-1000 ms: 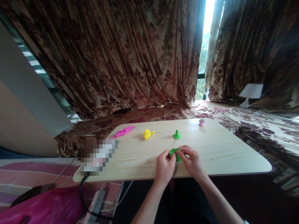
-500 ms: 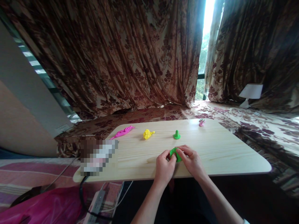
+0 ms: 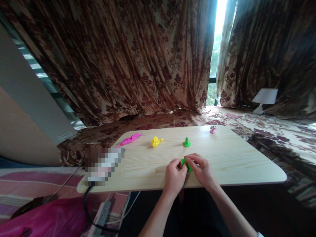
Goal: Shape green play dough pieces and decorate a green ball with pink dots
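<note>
Between my two hands, over the near edge of the table, is a piece of green modelling clay [image 3: 183, 161]. My left hand [image 3: 174, 174] pinches its left side, thumb and fingers closed. From the right, my right hand [image 3: 201, 169] presses the same piece with its thumb and fingertips; much of the clay is hidden behind the fingers. Just beyond the hands stands a small green clay shape [image 3: 187, 142] with a wide base and a rounded upright stub. Further left lie a yellow bumpy clay lump [image 3: 155, 142] with a short stem and a long pink clay piece [image 3: 129, 140].
The pale wooden table [image 3: 234, 161] has rounded corners. A small pink figure [image 3: 213, 129] sits near its far right edge. A blurred-out object lies at the left, with a black cable [image 3: 86, 207] running down. Below is a power strip [image 3: 102, 214]. A white lamp [image 3: 265, 96] stands beyond.
My fingers have closed in on the green clay, so less of it shows. My left hand has shifted slightly to the right. The other clay pieces have not moved.
</note>
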